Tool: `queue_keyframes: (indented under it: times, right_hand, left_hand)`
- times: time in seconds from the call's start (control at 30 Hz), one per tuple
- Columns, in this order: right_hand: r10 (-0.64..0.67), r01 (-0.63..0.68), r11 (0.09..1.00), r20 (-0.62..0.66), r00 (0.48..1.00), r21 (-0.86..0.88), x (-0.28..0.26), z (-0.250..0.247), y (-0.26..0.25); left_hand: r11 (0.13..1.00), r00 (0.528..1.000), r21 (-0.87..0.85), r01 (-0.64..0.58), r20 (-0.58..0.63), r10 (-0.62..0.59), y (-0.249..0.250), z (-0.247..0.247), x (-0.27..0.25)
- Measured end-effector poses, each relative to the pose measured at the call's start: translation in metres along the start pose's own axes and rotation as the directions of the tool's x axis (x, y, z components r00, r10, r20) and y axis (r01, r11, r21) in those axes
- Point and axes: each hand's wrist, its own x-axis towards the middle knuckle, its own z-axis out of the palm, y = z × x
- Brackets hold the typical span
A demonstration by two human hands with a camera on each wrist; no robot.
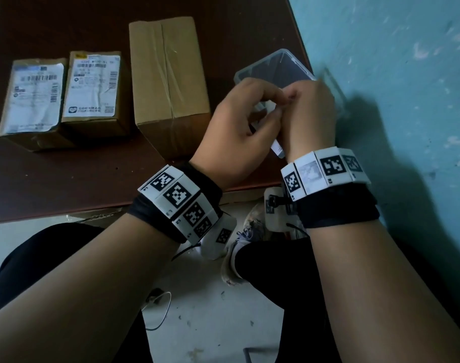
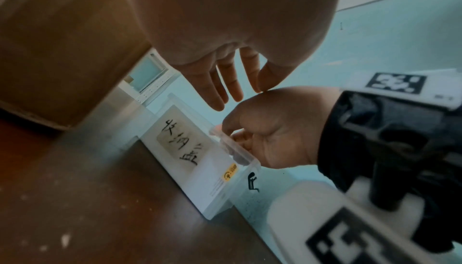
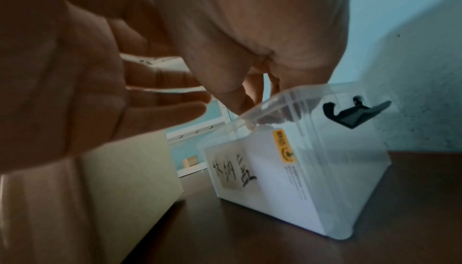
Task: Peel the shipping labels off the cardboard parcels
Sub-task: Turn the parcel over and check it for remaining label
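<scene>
A dark brown table [image 1: 66, 179] fills the upper left of the head view, set against a pale blue wall [image 1: 393, 74] on the right. The biggest thing on it is a tall cardboard parcel [image 1: 168, 82] sealed with clear tape, its top bare of any label. To its left stand two smaller parcels side by side, touching: the middle parcel [image 1: 95, 95] carries a white shipping label [image 1: 92, 85] across its top, and the far-left parcel [image 1: 32, 103] carries a wrinkled one [image 1: 36, 96] whose upper right corner looks lifted. To the right of the tall parcel, near the wall and the table's edge, sits a clear plastic box [image 1: 273, 64] with no lid on; the wrist views show a paper with handwriting and a yellow-marked sheet against its side [image 3: 262, 171]. Both hands meet just in front of this box, above the table. The left hand [image 1: 239, 132] has its fingers curled toward the right hand, thumb and fingertips closing on a crumpled white label [image 1: 269, 106], a strip of which hangs down between the wrists [image 1: 278, 149]. The right hand [image 1: 310, 113] is curled too, fingertips against the left hand's at the same white piece, though how firmly it holds cannot be told; in the left wrist view its fingers [image 2: 240, 135] sit at the rim of the box. Both wrists wear black bands with black-and-white markers [image 1: 176, 195].
</scene>
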Motion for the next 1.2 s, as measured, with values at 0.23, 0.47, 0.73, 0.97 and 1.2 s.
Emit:
queue_keyframes:
  times: [0.23,0.47,0.73,0.97,1.2]
  right_hand:
    - [-0.1,0.144,0.954,-0.176,0.979,0.262,-0.013,0.002,-0.028]
    - [-0.239,0.266,0.863,-0.117,0.964,0.43,-0.039,0.008,-0.077]
    - [-0.199,0.187,0.885,-0.017,0.98,0.426,-0.058,0.025,-0.117]
    - [-0.128,0.044,0.928,0.207,0.97,0.369,-0.058,0.036,-0.117]
    - [-0.032,-0.06,0.958,0.312,0.949,0.28,-0.049,0.054,-0.11]
  left_hand:
    - [0.982,0.984,0.084,-0.166,-0.043,0.17,0.013,-0.041,-0.008]
    - [0.96,0.938,0.205,-0.188,-0.252,0.238,0.016,-0.078,-0.011]
    - [0.957,0.928,0.281,0.075,-0.371,0.036,0.0,-0.111,-0.018]
    - [0.809,0.84,0.248,0.533,-0.269,-0.471,-0.015,-0.124,-0.018]
    - [0.702,0.676,-0.07,0.709,-0.213,-0.705,-0.016,-0.122,-0.009]
